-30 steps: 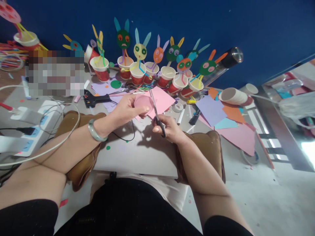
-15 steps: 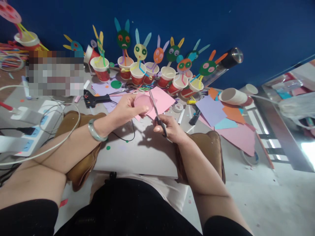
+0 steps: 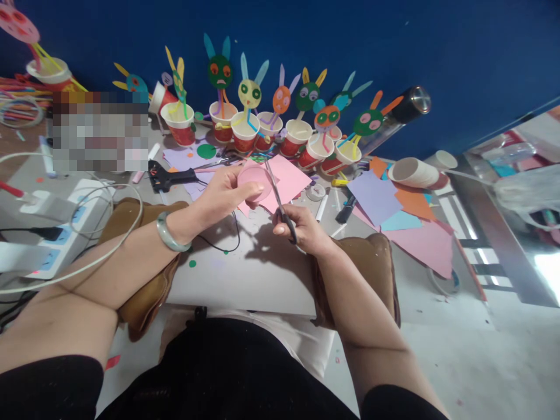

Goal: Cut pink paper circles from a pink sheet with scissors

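Note:
My left hand pinches a rounded piece of pink paper, thumb on top and fingers beneath. In my right hand is a pair of scissors with black handles. Its blades point up and away, along the right edge of the rounded piece. Behind the blades a lighter pink sheet shows; whether it is joined to the rounded piece I cannot tell. A black glue gun lies left of my left hand. Purple paper and a green paper disc are just beyond.
Paper cups with rabbit-like paper figures line the blue wall. Coloured sheets and stacked cups stand at right, near a flask. A power strip with looping cables is at left. Brown cushions lie under my forearms.
The rounded pink paper has tilted slightly in my left hand, and my left thumb has shifted a little. My right hand and the scissors look nearly still.

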Available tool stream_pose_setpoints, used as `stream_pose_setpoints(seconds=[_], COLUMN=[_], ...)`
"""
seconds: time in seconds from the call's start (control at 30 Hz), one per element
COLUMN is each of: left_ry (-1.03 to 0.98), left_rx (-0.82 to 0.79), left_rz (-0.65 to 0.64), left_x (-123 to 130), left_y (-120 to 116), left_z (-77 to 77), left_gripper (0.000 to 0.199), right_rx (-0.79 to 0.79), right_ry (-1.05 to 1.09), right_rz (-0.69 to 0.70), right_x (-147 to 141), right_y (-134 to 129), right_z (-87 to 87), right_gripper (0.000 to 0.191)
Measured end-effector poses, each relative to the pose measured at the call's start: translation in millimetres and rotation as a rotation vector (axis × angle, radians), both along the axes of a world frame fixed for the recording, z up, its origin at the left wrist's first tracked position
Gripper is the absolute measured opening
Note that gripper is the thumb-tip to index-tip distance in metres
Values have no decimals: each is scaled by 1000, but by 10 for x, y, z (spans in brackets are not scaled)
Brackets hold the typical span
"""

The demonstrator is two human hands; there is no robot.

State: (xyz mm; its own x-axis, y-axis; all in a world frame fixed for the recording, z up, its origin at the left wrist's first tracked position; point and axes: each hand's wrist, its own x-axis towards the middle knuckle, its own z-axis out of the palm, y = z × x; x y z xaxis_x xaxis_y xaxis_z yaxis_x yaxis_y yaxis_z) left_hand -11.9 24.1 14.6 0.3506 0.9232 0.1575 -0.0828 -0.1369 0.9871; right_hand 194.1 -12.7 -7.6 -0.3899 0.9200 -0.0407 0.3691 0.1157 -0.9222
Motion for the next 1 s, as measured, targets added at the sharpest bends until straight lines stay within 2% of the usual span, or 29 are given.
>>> stream_pose_setpoints(seconds=[0.17, 1.0], left_ry=[33, 62], left_rx=[26, 56], left_rz=[-24, 14], left_x=[-9, -24], left_y=[-3, -6], left_z=[11, 26], left_gripper=[24, 18], right_rx=[-1, 5], right_ry=[-7, -25], right_rz=[7, 7], right_x=[-6, 18], right_y=[0, 10], right_z=[12, 31], right_gripper=[67, 70])
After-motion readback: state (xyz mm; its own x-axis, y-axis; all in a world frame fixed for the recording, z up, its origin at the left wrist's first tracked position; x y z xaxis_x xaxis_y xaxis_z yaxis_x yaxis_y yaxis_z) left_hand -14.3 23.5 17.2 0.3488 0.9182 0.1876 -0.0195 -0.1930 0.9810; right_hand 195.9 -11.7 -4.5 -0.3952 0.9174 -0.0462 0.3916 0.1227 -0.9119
